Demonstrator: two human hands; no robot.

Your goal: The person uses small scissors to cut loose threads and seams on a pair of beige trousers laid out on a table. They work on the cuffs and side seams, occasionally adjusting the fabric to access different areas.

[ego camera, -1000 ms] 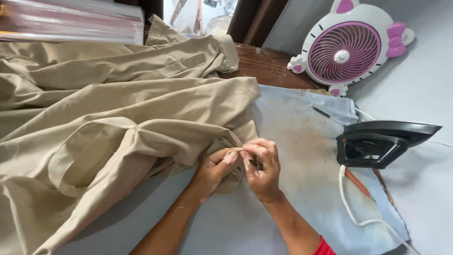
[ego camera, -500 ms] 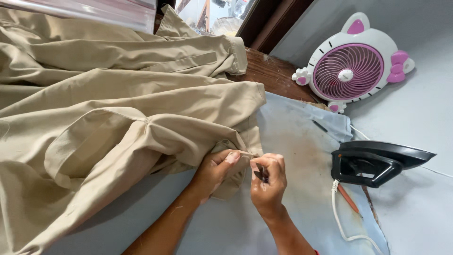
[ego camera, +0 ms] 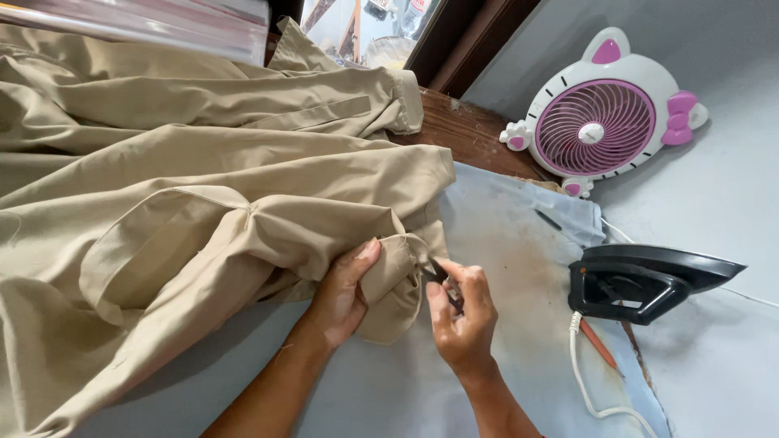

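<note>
Beige garment (ego camera: 187, 186) spread in heavy folds over most of the pale blue-grey ironing cloth (ego camera: 503, 235), one hemmed corner pulled toward the near edge. Left hand (ego camera: 345, 288) closed on that corner, thumb on top and fingers tucked under the fold, pinching the fabric taut. Right hand (ego camera: 461, 312) just beside it, fingers curled shut around a small dark tool (ego camera: 438, 274), its tip touching the edge of the hem where a loose thread (ego camera: 406, 238) stands out; exact kind of tool too small to tell. Both hands close together, almost touching, over the bare cloth in front of the garment. Black iron (ego camera: 645, 280) resting on its side to the right, well apart from the hands, white cord (ego camera: 580, 365) trailing down from it toward the near edge. Slim orange pencil-like stick (ego camera: 599, 345) lying under the iron, beside the cord. White and pink cat-shaped fan (ego camera: 604, 122) propped against the grey wall beyond, near the far corner of the cloth. Strip of dark wooden tabletop (ego camera: 462, 134) showing between garment and fan. Clear plastic-wrapped roll (ego camera: 162, 20) along the top left, behind the garment.
</note>
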